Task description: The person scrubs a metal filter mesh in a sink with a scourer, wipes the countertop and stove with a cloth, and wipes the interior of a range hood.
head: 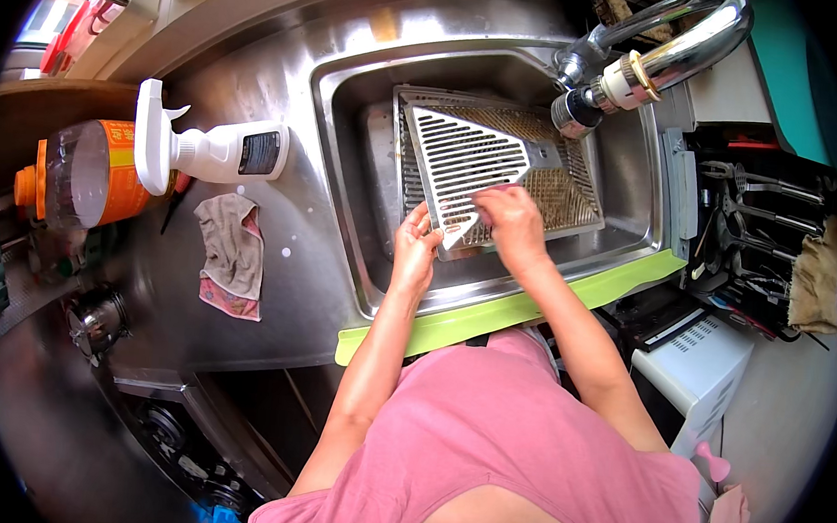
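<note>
My left hand [411,257] grips the near left edge of a slotted metal panel [468,149], which looks like a range hood filter. The panel is tilted inside the stainless steel sink [346,207]. In my right hand [514,231] is a small reddish scrubbing pad or cloth [485,214], mostly covered by the fingers and pressed against the panel's slots near its right edge. Beneath the panel lies a larger metal mesh filter [574,177] with brownish, greasy-looking ribs. The mesh filter rests in the sink basin.
A chrome faucet [620,83] overhangs the sink's far right corner. Along the front edge runs a green splash guard [450,329]. Left on the counter are a white spray bottle [213,150], an orange-capped plastic bottle [79,176] and a folded cloth [229,250]. Utensils [767,207] are at right.
</note>
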`<state>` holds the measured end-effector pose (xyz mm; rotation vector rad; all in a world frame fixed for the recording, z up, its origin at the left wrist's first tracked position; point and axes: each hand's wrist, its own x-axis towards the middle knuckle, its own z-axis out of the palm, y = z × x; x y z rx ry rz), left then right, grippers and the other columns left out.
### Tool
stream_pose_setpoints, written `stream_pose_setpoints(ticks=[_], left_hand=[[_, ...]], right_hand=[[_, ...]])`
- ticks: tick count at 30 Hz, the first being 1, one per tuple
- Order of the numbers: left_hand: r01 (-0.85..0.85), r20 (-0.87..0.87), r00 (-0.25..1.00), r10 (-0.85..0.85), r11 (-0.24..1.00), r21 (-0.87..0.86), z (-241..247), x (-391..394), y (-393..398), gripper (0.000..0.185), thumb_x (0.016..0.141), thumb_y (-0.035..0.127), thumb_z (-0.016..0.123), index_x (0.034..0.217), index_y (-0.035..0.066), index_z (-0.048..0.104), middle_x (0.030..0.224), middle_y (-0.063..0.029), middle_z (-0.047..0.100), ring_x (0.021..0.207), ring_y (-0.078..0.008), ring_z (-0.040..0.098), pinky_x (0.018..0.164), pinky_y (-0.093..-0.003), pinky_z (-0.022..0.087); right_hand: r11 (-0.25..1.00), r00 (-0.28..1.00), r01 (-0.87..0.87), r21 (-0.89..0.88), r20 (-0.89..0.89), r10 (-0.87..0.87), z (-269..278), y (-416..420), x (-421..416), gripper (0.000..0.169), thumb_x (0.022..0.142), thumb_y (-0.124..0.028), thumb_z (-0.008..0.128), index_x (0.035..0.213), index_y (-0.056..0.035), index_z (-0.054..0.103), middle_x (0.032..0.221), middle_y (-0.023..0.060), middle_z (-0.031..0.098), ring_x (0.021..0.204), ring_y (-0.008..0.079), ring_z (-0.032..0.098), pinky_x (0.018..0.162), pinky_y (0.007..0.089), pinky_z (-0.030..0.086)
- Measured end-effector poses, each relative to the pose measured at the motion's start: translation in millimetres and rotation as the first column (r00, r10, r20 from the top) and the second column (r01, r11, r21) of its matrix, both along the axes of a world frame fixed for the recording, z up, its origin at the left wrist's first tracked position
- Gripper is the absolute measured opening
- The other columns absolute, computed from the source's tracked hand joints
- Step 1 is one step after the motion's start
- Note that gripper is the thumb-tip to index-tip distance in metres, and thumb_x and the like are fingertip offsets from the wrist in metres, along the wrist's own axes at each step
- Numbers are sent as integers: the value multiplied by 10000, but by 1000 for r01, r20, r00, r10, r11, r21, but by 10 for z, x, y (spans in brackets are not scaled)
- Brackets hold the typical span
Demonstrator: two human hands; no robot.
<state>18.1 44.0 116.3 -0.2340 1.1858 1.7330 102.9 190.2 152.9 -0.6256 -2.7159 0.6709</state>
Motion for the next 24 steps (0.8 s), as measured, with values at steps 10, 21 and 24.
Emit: stream_pose_setpoints(ticks=[10,21,24], left_hand=[[-84,45,996,81,994,73,-72,67,9,547,805,-166,420,1340,-51,399,1248,-150,566,1113,-211,583,922,-302,494],[-160,58,986,157,987,35,-44,106,47,433,867,-125,409,1298,-84,415,1236,-178,566,1110,-219,583,967,-324,478],[-162,38,986,161,987,24,-143,153,65,444,867,-122,415,1307,-71,415,1234,-171,568,1098,-213,588,934,-310,490]], right_hand=[[993,999,-45,-105,-3,45,-15,-97,85,267,695,-6,620,942,-72,695,995,39,689,833,234,599,768,347,519],[998,998,60,-36,-13,-61,-9,48,127,327,630,92,601,911,-48,692,957,58,694,840,266,598,773,355,519],[999,999,50,-14,-16,-50,-13,-57,123,310,627,87,613,895,-45,693,981,74,693,865,276,600,794,355,521]])
